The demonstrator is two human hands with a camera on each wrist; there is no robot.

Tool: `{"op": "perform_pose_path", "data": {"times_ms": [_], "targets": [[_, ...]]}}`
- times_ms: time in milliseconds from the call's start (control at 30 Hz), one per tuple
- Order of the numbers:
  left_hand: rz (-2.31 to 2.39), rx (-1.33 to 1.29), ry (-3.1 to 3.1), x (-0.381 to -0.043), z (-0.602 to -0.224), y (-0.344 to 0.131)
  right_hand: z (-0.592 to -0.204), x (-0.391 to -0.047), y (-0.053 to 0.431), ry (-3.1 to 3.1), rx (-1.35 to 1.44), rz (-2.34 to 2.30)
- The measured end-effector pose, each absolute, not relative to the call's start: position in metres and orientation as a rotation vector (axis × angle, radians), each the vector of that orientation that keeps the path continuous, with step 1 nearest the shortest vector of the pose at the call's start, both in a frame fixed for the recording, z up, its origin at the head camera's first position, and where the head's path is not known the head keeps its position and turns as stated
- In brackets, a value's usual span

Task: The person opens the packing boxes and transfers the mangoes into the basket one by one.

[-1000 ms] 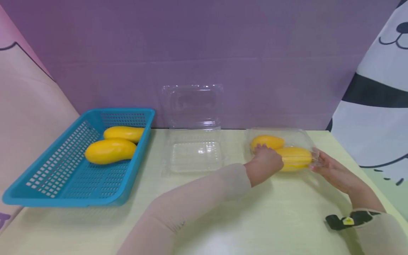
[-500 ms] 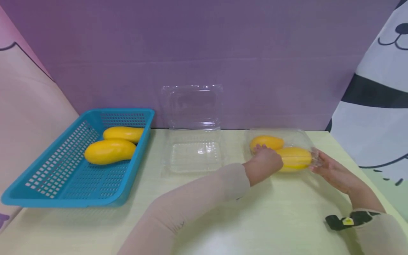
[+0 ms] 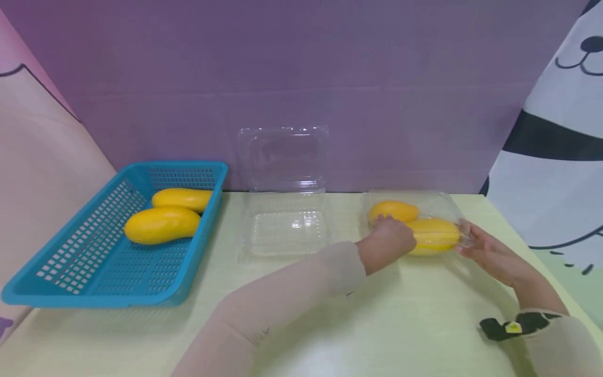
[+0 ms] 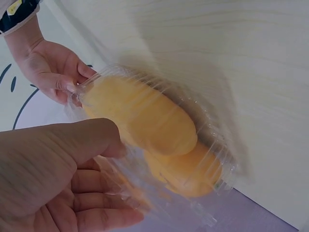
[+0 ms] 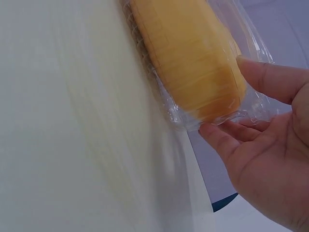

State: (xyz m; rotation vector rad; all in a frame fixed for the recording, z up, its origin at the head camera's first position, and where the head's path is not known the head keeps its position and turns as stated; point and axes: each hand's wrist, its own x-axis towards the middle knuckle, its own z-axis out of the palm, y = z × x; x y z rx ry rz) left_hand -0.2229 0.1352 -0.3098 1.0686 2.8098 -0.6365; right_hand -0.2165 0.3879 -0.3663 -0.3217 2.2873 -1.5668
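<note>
At the right back of the table lies a clear plastic clamshell container (image 3: 440, 201) with two plump yellow fruits in it, one nearer (image 3: 433, 235) and one farther (image 3: 394, 210). My left hand (image 3: 388, 241) grips the container's left side, partly covering the fruits in the head view. In the left wrist view, its thumb lies over the thin plastic edge with the fingers below. My right hand (image 3: 490, 254) holds the right end. Seen from the right wrist, its thumb (image 5: 265, 77) is on the plastic beside the nearer fruit, fingers curled under the rim.
A second clamshell container (image 3: 289, 246) stands open in the middle, its lid (image 3: 287, 157) upright against the purple backdrop (image 3: 400, 94). To the left, a blue perforated basket (image 3: 183, 272) holds two more yellow fruits (image 3: 162, 225). The table's right edge runs beside my right forearm.
Both hands keep their hold on the container. The left hand has shifted very slightly to the left; the fruits and basket stay as they were.
</note>
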Motion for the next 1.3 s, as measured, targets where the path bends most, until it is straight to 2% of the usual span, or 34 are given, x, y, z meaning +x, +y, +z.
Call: {"op": "perform_pose_path", "data": {"times_ms": [567,733,867,1300], "targets": [[-0.487,0.969,2.809,-0.217,-0.297,0.129,-0.361,-0.218,0.385,2.308,-0.302,-1.535],[-0.503,1.035,2.815,-0.217,-0.295,0.125,-0.361,-0.218,0.386,2.335,-0.289,-1.509],[-0.561,1.08,2.804,-0.218,-0.297,0.125,-0.363,-0.217,0.389,2.337,-0.317,-1.516],[-0.582,0.979,2.799,-0.216,-0.307,0.137,-0.366,-0.217,0.389,2.307,-0.357,-1.549]]}}
